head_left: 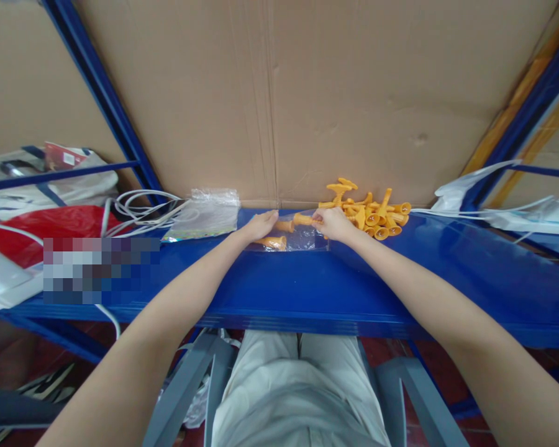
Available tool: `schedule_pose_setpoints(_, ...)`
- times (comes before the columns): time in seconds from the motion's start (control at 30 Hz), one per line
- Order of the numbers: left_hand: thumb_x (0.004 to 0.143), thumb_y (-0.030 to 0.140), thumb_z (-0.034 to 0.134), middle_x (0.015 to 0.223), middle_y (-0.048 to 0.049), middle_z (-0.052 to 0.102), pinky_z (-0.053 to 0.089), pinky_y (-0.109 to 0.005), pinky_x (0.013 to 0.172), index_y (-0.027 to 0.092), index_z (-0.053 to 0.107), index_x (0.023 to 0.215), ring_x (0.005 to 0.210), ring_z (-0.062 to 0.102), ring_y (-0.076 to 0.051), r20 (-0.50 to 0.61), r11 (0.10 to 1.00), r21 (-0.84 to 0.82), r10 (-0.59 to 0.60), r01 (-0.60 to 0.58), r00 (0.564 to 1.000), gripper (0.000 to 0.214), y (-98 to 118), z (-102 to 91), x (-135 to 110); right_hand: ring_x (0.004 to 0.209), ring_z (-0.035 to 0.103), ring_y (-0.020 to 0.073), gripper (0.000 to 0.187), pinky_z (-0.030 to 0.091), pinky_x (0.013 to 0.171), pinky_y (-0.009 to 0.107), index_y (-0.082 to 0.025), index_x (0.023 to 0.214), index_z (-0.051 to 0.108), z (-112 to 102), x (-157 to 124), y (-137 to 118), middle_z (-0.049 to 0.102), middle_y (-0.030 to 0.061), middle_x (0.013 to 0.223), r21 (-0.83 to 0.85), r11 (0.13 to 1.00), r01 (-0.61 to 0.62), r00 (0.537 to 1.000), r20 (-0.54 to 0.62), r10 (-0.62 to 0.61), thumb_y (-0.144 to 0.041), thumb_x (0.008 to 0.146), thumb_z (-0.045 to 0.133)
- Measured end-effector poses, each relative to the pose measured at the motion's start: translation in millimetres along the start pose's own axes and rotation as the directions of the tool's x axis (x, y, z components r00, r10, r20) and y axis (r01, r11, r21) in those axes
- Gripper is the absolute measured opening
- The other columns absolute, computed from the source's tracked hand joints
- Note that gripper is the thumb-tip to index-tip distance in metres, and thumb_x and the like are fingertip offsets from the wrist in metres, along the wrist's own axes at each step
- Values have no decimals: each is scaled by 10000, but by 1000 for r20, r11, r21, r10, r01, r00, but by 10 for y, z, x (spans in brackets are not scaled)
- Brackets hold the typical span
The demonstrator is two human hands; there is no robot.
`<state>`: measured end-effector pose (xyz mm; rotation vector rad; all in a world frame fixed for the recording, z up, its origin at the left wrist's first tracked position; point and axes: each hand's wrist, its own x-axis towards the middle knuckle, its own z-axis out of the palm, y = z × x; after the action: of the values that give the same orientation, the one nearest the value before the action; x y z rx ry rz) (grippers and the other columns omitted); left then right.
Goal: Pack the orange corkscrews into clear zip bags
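Note:
A clear plastic bag (307,241) lies flat on the blue shelf, with a few orange plastic pieces (276,243) in or under its film. My left hand (259,227) is closed at the bag's left side, its fingertips partly hidden. Pinched in my right hand (331,222) is another orange piece (302,219), which points left over the bag. Just beyond that hand, on the right, several similar pieces with flared, cone-like ends form a pile (377,214).
A stack of clear bags (209,211) lies to the left, beside white cables (144,208) and a red bag (37,230). Cardboard (270,93) stands behind the blue shelf (284,285). On the right is a white power strip (540,217). Blue posts (97,87) flank the shelf.

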<state>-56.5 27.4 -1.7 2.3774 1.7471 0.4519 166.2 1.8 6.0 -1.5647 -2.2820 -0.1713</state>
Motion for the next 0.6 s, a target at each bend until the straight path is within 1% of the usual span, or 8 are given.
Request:
schedule_pose_setpoints(0.07, 1003, 338, 166, 1531, -78, 385, 240, -278, 1166, 100, 440, 1452, 1433, 337, -178, 24, 999, 48, -23, 22, 999, 578, -1, 12, 0, 1058, 651, 278, 275, 420, 935, 389, -134, 1092, 707, -6, -33, -56, 726, 143, 1082, -41, 999, -13, 1000, -19, 13, -199, 900, 522)
schedule_pose_setpoints(0.13, 1005, 324, 160, 1502, -67, 440, 280, -281, 1149, 124, 485, 1419, 1397, 405, -175, 67, 995, 98, 5, -11, 998, 564, -12, 31, 8, 1068, 649, 285, 288, 397, 956, 408, -133, 1106, 707, 3, -61, -111, 728, 149, 1076, -71, 996, -48, 999, -29, 46, -218, 915, 508)
schedule_pose_setpoints(0.23, 1006, 337, 171, 1453, -44, 511, 313, -295, 1134, 165, 548, 1371, 1361, 458, -187, 73, 988, 142, 50, -60, 996, 553, -30, 59, 30, 1070, 654, 296, 275, 395, 966, 423, -135, 1083, 719, 40, -68, -147, 735, 153, 1046, -71, 993, -93, 995, -53, 89, -218, 913, 520)
schedule_pose_setpoints(0.3, 999, 344, 212, 1447, -37, 517, 307, -289, 1135, 172, 562, 1365, 1368, 449, -198, 62, 986, 157, 50, -59, 997, 535, -36, 71, 44, 1042, 667, 291, 242, 427, 939, 409, -144, 1042, 732, 68, -39, -120, 741, 142, 1026, -9, 995, -101, 992, -73, 100, -216, 899, 551)
schedule_pose_setpoints(0.37, 990, 345, 250, 1443, -37, 520, 311, -272, 1128, 169, 569, 1365, 1365, 453, -203, 56, 987, 154, 46, -54, 997, 523, -39, 73, 54, 973, 688, 262, 195, 465, 886, 367, -148, 985, 742, 85, 10, -57, 748, 121, 987, 111, 988, -109, 990, -79, 118, -211, 872, 596)
schedule_pose_setpoints(0.43, 986, 349, 267, 1429, -43, 536, 323, -264, 1116, 166, 580, 1355, 1348, 475, -206, 55, 990, 131, 51, -58, 997, 517, -42, 67, 59, 890, 700, 216, 153, 488, 829, 313, -146, 942, 743, 86, 59, 19, 751, 94, 938, 252, 962, -108, 988, -78, 131, -193, 840, 638)
schedule_pose_setpoints(0.5, 990, 351, 260, 1399, -58, 566, 345, -269, 1099, 155, 612, 1319, 1318, 510, -211, 60, 994, 98, 50, -56, 997, 520, -48, 58, 59, 841, 697, 182, 137, 493, 797, 282, -147, 927, 738, 77, 88, 76, 750, 71, 905, 356, 930, -92, 988, -86, 130, -178, 813, 670)
schedule_pose_setpoints(0.6, 998, 365, 229, 1365, -76, 596, 385, -288, 1067, 144, 656, 1251, 1274, 553, -217, 49, 998, 43, 45, -47, 998, 544, -65, 49, 51, 863, 692, 184, 140, 482, 812, 305, -164, 932, 735, 68, 79, 83, 748, 53, 907, 397, 914, -79, 987, -99, 129, -193, 801, 693)
